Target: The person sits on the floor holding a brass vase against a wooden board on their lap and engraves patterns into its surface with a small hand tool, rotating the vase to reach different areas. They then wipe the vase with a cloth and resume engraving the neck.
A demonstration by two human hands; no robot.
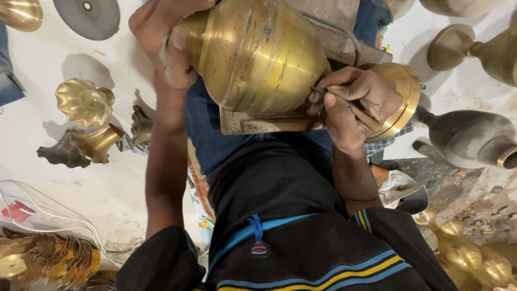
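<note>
A large brass pot lies on its side across the person's lap, propped on a worn wooden block that shows beneath its lower edge. The left hand is clamped on the pot's narrow end: its fingers are curled shut against the ridged brass, with the pot's round belly just beyond them toward the other hand. The right hand sits at the opposite side, its fingers closed tight round a thin metal engraving tool. The tool's tip pokes out past the fingertips and touches the pot's flank, low down near where the brass meets the wooden block. Behind the right hand's knuckles, touching or nearly so, lies a round brass lid, tilted on edge.

Well apart from the left fingers, on the pale floor, stand a fluted brass bowl, a small brass bell shape and a dark flared piece. A grey metal disc lies beyond them. Away from the right fingers, a dull grey vase lies on its side, and a stemmed vessel lies further off. Shiny brass vases gather near the right elbow, and white cable runs beside a stack of thin brass pieces.
</note>
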